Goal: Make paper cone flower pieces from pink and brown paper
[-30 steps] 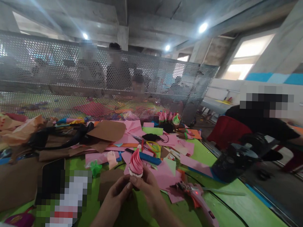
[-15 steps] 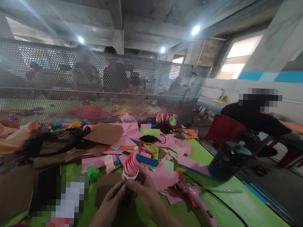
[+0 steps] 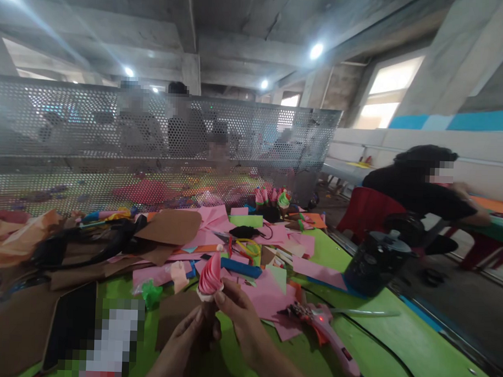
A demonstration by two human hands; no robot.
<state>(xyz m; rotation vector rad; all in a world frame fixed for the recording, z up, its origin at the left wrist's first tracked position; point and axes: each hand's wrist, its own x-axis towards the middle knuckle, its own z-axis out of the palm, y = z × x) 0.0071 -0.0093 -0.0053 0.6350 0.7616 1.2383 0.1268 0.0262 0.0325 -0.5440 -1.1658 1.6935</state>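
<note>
A toy ice cream cone point(image 3: 210, 278) with a pink swirl, a white frilled rim and a small pale ball at its tip stands nearly upright before me. Its brown lower part is pinched by my left hand point(image 3: 182, 340), whose fingers partly cover it. My right hand point(image 3: 242, 320) grips the same piece from the right, thumb and fingers at the white rim. To the right of my hands a pink hot glue gun point(image 3: 329, 334) lies on the green table, its red light lit and a clear glue stick point(image 3: 366, 313) out of its back.
Pink paper sheets point(image 3: 268, 299), brown card point(image 3: 171, 226) and a blue bar point(image 3: 240, 268) clutter the table. Finished-looking cones point(image 3: 283, 199) stand by the perforated metal screen point(image 3: 220, 132). A dark lidded jug point(image 3: 375, 264) is at the right edge; a person point(image 3: 416, 183) sits beyond.
The cone has dropped slightly and moved left, and more of its brown lower part shows. My right hand's fingers have shifted along the rim. The whole view has shifted a little.
</note>
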